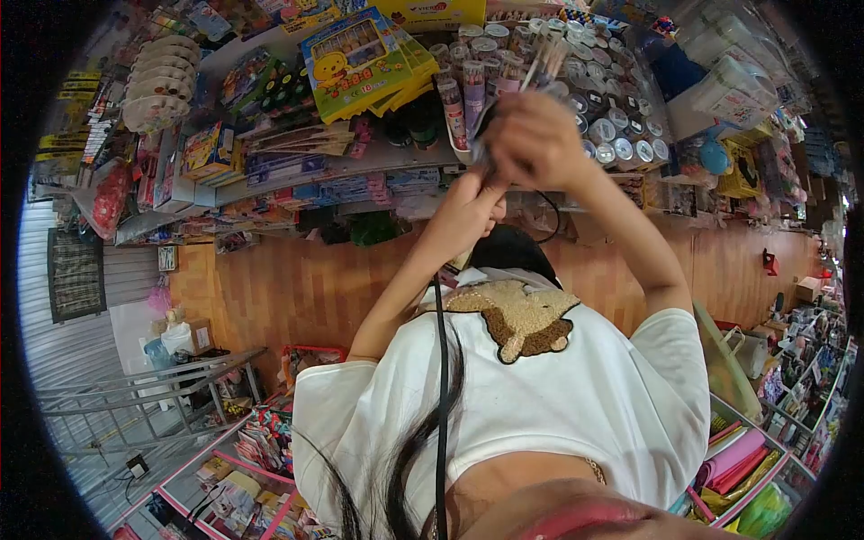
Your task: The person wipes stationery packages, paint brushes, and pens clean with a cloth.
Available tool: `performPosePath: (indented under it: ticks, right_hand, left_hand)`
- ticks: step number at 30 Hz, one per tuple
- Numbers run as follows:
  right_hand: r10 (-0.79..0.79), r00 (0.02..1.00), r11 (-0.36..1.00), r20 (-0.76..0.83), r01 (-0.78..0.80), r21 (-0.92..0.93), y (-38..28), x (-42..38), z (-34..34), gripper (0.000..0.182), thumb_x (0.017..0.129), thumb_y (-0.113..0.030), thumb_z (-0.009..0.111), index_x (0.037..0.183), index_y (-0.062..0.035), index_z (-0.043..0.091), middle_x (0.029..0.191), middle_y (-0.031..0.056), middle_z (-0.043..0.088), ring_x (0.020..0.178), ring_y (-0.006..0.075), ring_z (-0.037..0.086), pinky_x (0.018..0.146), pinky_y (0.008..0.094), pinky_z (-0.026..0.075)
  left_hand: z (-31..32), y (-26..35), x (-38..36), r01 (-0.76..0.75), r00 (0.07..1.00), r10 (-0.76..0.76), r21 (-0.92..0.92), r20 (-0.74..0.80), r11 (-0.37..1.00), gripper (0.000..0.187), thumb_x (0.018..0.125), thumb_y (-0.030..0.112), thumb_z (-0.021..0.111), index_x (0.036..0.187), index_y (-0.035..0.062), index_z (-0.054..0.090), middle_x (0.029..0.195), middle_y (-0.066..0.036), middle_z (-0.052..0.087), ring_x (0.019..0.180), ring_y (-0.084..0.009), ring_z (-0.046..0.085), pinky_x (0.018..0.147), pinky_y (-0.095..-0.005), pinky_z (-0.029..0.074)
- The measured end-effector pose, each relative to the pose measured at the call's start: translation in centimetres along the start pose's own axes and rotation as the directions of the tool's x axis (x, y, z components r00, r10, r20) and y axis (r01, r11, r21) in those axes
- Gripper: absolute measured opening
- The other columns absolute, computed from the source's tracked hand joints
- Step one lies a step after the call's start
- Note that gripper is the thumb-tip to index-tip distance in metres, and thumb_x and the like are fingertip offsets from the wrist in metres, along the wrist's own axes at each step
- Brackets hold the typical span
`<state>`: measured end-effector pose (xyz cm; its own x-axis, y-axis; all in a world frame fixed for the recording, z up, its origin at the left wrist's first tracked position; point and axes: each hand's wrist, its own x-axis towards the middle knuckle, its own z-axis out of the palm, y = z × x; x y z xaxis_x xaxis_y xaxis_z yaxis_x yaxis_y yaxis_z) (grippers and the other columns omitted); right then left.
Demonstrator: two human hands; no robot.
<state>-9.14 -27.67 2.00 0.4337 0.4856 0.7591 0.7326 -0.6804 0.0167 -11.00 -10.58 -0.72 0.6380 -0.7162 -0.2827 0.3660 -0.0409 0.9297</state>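
My right hand (537, 139) is raised in front of the shelf, blurred by motion, its fingers curled closed. Just above it, a clear packet of thin sticks (547, 59) rises from the fist and overlaps the round lids behind. Lower and to the left, my left hand (470, 214) is closed, thumb up, close below the right. Between the two hands a greyish, shiny strip (483, 148) shows, smeared; I cannot tell what it is. Nearest the hands stand tubs of pencils (474, 90) and a white-rimmed container with a pink-labelled tube (453, 112).
Yellow boxed sets (364, 67) lie on the shelf left of the hands. Round clear-lidded jars (621, 135) are packed to the right. A black cable (441, 387) hangs down over my white shirt. Behind me are pink-edged display bins (238, 468) and a metal railing (153, 391).
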Motion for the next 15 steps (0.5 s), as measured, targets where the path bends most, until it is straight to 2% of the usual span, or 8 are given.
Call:
performPosePath:
  ticks: [2, 5, 6, 8, 11, 12, 14, 15]
  right_hand:
    - [-0.047, 0.997, 0.998, -0.056, 0.049, 0.037, -0.2, 0.0, 0.3, 0.006, 0.062, -0.005, 0.058, 0.068, -0.0073, 0.059, 0.073, 0.0061, 0.059, 0.079, 0.0247, 0.06, 0.072, 0.0354, 0.049]
    - [-0.003, 0.999, 0.999, 0.051, 0.006, -0.051, 4.3, -0.4, -1.2, 0.005, 0.064, -0.003, 0.056, 0.069, -0.0036, 0.058, 0.074, 0.0069, 0.06, 0.077, 0.0257, 0.06, 0.068, 0.0346, 0.049]
    - [0.028, 1.0, 0.996, 0.012, -0.027, -0.081, 5.8, -0.3, -1.7, 0.006, 0.064, -0.009, 0.062, 0.066, -0.0055, 0.057, 0.07, 0.0062, 0.058, 0.068, 0.0252, 0.057, 0.058, 0.034, 0.048]
    - [0.01, 0.984, 0.991, -0.177, -0.034, -0.131, 9.0, -0.6, -1.7, 0.005, 0.066, -0.009, 0.061, 0.067, -0.0047, 0.058, 0.071, 0.0086, 0.058, 0.066, 0.0275, 0.056, 0.059, 0.0354, 0.047]
    - [0.235, 0.953, 0.965, -0.193, -0.252, -0.069, 5.4, -0.3, -0.9, 0.005, 0.067, -0.009, 0.06, 0.067, -0.0043, 0.058, 0.071, 0.0098, 0.059, 0.069, 0.0287, 0.058, 0.062, 0.0366, 0.048]
    - [0.28, 0.947, 0.955, -0.158, -0.292, -0.053, 3.4, -0.9, 0.1, 0.003, 0.067, -0.009, 0.06, 0.067, -0.0054, 0.059, 0.072, 0.0097, 0.06, 0.074, 0.0278, 0.06, 0.069, 0.0364, 0.049]
    - [0.213, 0.973, 0.977, -0.092, -0.213, 0.018, -0.8, -0.9, 1.4, 0.002, 0.066, -0.009, 0.06, 0.068, -0.0074, 0.059, 0.078, 0.0075, 0.062, 0.084, 0.0273, 0.059, 0.082, 0.0384, 0.047]
    - [0.178, 0.98, 0.984, -0.086, -0.175, 0.042, -1.3, -1.0, 1.4, 0.003, 0.066, -0.009, 0.061, 0.068, -0.0072, 0.059, 0.08, 0.0069, 0.062, 0.086, 0.0277, 0.059, 0.082, 0.0384, 0.047]
  left_hand:
    - [-0.2, 0.0, 0.1, 0.049, 0.998, -0.047, 0.047, -0.042, 0.998, 0.037, 0.093, 0.038, 0.042, 0.121, 0.0139, 0.041, 0.06, 0.005, 0.032, 0.046, -0.0019, 0.027, 0.04, -0.0163, 0.021]
    - [0.7, 1.0, -0.4, -0.068, 0.997, 0.069, 0.071, -0.022, 0.995, 0.035, 0.093, 0.038, 0.042, 0.117, 0.0123, 0.042, 0.06, 0.005, 0.032, 0.045, -0.0017, 0.027, 0.039, -0.0163, 0.021]
    - [0.8, 0.9, -0.6, -0.057, 0.998, 0.057, 0.069, -0.008, 0.996, 0.036, 0.093, 0.038, 0.041, 0.117, 0.0109, 0.042, 0.059, 0.004, 0.033, 0.046, -0.0023, 0.028, 0.04, -0.0171, 0.023]
    - [0.9, 0.9, -0.6, -0.039, 0.999, 0.037, 0.067, 0.025, 0.997, 0.037, 0.094, 0.037, 0.041, 0.117, 0.008, 0.042, 0.058, 0.003, 0.036, 0.047, -0.0036, 0.032, 0.04, -0.0186, 0.027]
    - [0.9, 1.2, -0.5, 0.006, 0.998, -0.003, -0.032, 0.07, 0.999, 0.033, 0.094, 0.035, 0.041, 0.112, 0.0076, 0.043, 0.058, 0.004, 0.035, 0.046, -0.0036, 0.03, 0.04, -0.0187, 0.026]
    - [0.8, 1.1, -0.3, 0.012, 0.999, -0.01, -0.043, 0.039, 0.999, 0.032, 0.094, 0.035, 0.041, 0.11, 0.0076, 0.043, 0.058, 0.004, 0.035, 0.046, -0.0035, 0.029, 0.039, -0.0186, 0.025]
    - [0.2, 0.6, 0.3, 0.028, 0.999, -0.029, -0.066, -0.024, 0.997, 0.029, 0.094, 0.034, 0.04, 0.107, 0.0077, 0.042, 0.059, 0.004, 0.034, 0.046, -0.0034, 0.028, 0.039, -0.0183, 0.024]
    - [-0.4, 0.4, 0.6, 0.105, 0.994, -0.105, 0.022, 0.0, 0.994, 0.027, 0.094, 0.033, 0.04, 0.104, 0.0088, 0.041, 0.059, 0.004, 0.034, 0.046, -0.003, 0.028, 0.039, -0.018, 0.023]
